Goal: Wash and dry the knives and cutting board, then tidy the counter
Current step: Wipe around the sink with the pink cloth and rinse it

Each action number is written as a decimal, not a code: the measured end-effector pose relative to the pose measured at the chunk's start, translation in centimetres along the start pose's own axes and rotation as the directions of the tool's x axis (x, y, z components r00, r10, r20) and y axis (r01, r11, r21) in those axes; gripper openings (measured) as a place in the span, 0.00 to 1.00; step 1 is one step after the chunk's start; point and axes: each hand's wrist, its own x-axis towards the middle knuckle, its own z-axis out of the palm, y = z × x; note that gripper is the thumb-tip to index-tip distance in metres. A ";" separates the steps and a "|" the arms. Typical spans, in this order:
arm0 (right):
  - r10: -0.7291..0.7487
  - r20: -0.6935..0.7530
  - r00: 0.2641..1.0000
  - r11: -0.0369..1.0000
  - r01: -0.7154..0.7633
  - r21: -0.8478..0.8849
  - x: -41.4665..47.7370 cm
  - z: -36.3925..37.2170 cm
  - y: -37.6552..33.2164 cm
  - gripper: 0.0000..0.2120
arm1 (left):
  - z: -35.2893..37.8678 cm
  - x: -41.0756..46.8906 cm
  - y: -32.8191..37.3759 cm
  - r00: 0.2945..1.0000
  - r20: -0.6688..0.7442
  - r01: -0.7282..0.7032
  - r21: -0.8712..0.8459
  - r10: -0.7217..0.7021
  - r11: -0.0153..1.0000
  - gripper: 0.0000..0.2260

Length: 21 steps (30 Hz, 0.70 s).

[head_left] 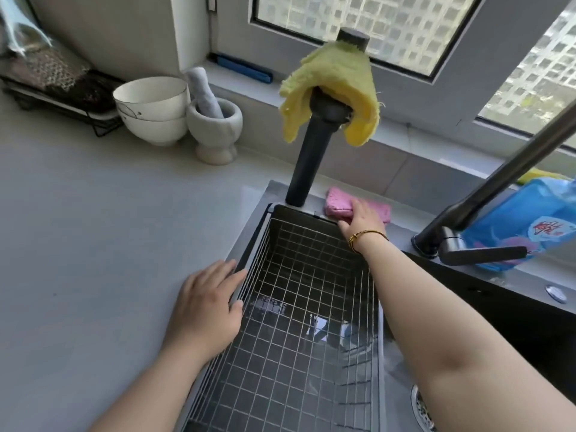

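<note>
— Two hands in view. Left first?
— Left hand (207, 307): lies palm down on grey counter (93, 244), fingers straight and a little spread, tips touching left rim of wire basket (249, 275). Holds nothing.
— Right?
— Right hand (363, 218): reaches across basket to back ledge of sink (405, 229). Fingers bent over pink sponge (339, 201), thumb along its near edge. Reads as a grip. Gold bracelet (367, 237) at wrist.
— Sponge position?
— Flat on ledge just behind basket, just right of base of black post (307, 163), long side running along ledge. Middle covered by hand, both ends showing.
— On the post?
— Yellow cloth (330, 88) draped over upper part, hanging down both sides, well above sponge.
— Basket?
— Sits in left part of sink, against counter edge. Wet sheen under the mesh. Drain (420, 410) at lower right, partly behind right forearm.
— Rest of counter?
— Far corner: two white bowls (152, 110) stacked, stone mortar (215, 129) just beside them, pestle (204, 92) leaning inside. Dark rack (62, 104) further left, contents too blurred to name. Right of sponge: black faucet (498, 185) slanting up out of frame, lever pointing right, blue plastic bag (536, 219) behind it.
</note>
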 end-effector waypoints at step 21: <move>0.118 0.000 0.993 0.973 -0.115 -0.199 -2.7 -2.9 3.4 0.15 | -0.4 -0.2 0.0 0.998 -0.023 0.058 -0.091 -0.060 0.994 0.22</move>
